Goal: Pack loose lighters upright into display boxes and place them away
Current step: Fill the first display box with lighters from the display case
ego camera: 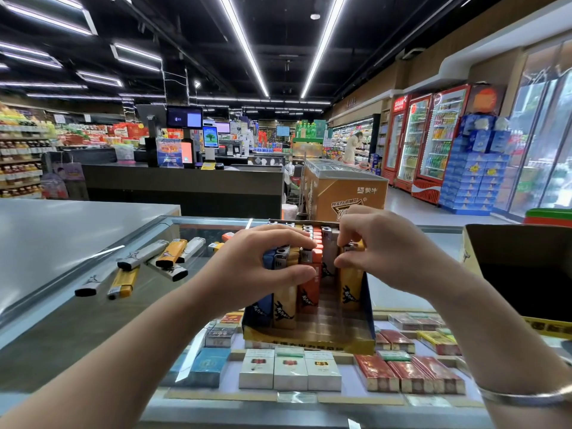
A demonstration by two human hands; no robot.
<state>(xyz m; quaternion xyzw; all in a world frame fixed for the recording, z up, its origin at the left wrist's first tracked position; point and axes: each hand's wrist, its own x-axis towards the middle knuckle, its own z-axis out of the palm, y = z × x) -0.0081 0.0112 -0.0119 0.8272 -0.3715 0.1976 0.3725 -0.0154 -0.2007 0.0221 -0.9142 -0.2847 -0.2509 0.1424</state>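
— On the glass desk [411, 292], where is the display box [312, 340] found?
— Between both hands. A cluster of upright lighters [288, 267] at its near-left corner is gripped by the left hand [260, 267]; one orange upright lighter [351, 281] is pinched by the right hand [387, 252].
— How many loose lighters [148, 260] are counted?
— About eight, laid flat to the left, long axes slanting toward the far right; the packed ones are stood vertically, heads up.

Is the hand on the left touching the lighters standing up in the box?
Touching. The head view shows the left hand with fingers curled over the tops of the upright lighters in the display box, thumb pressed against their front.
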